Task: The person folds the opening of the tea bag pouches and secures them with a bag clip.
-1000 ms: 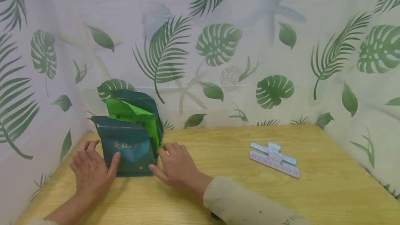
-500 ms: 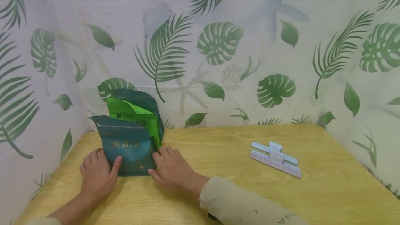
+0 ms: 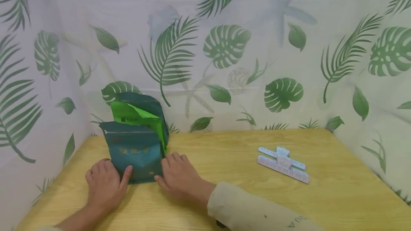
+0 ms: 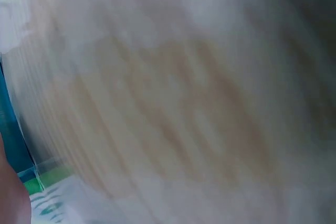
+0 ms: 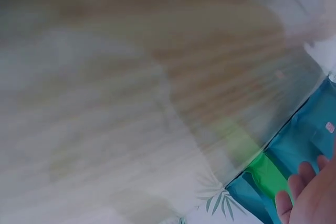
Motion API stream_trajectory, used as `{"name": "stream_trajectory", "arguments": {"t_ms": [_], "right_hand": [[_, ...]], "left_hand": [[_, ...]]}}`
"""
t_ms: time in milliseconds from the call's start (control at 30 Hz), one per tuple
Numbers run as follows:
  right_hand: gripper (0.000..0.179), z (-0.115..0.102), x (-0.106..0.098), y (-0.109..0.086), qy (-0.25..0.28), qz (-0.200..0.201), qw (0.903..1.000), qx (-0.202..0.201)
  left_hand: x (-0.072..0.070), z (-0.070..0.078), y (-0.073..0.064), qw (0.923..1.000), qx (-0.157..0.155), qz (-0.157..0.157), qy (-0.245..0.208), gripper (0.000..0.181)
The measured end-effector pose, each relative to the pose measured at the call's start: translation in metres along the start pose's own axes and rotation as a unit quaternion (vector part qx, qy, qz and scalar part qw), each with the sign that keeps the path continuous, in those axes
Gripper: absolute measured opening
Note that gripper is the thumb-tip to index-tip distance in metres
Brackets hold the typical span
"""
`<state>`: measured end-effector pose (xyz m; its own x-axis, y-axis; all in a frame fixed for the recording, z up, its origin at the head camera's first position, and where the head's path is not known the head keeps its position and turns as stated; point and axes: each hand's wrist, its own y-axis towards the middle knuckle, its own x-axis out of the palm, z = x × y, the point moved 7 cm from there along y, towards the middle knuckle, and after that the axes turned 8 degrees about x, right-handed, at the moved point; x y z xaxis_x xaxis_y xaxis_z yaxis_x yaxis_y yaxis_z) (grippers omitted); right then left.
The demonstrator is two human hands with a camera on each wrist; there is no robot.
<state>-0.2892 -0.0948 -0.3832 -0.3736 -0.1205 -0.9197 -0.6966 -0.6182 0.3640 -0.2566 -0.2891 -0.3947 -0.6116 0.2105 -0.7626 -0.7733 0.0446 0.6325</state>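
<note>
A dark teal pouch (image 3: pixel 135 158) with gold lettering stands upright at the table's left. My left hand (image 3: pixel 104 184) grips its left side, thumb on the front face, the other fingers by the edge. At the lower right edge, my right hand (image 3: pixel 179 174) holds it with thumb in front and curled fingers partly hidden. A bright green pouch (image 3: pixel 128 111) stands close behind, and another teal pouch (image 3: pixel 144 101) is at the back. In the right wrist view, fingers (image 5: pixel 296 184) lie beside the three pouches; the left wrist view catches only a sliver of hand (image 4: pixel 13 200).
On the right of the wooden table (image 3: pixel 231 195) lie two long sealing clips, one light blue (image 3: pixel 297 164) and one pale lilac (image 3: pixel 276 167), side by side. A leaf-print cloth (image 3: pixel 224 81) walls the back and both sides.
Both hands have closed in on the front teal pouch. It has shifted slightly right and nearer to me, away from the green one. The clips stay put.
</note>
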Motion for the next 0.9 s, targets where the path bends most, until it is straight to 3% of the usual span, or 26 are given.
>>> {"name": "stream_trajectory", "arguments": {"t_ms": [133, 367, 900], "right_hand": [[0.043, 0.002, -0.001, -0.005, -0.016, 0.016, 0.9997, 0.004], [0.044, 0.010, -0.002, -0.011, -0.026, 0.010, 0.9995, 0.015], [0.042, 0.031, -0.002, -0.028, -0.036, 0.037, 0.9983, 0.026]], "left_hand": [[0.000, 0.007, -0.001, 0.9997, 0.009, -0.004, 0.022, 0.064], [0.000, 0.017, 0.000, 0.9981, 0.033, 0.004, 0.052, 0.070], [0.009, 0.042, 0.005, 0.9953, 0.073, 0.022, 0.058, 0.072]]}}
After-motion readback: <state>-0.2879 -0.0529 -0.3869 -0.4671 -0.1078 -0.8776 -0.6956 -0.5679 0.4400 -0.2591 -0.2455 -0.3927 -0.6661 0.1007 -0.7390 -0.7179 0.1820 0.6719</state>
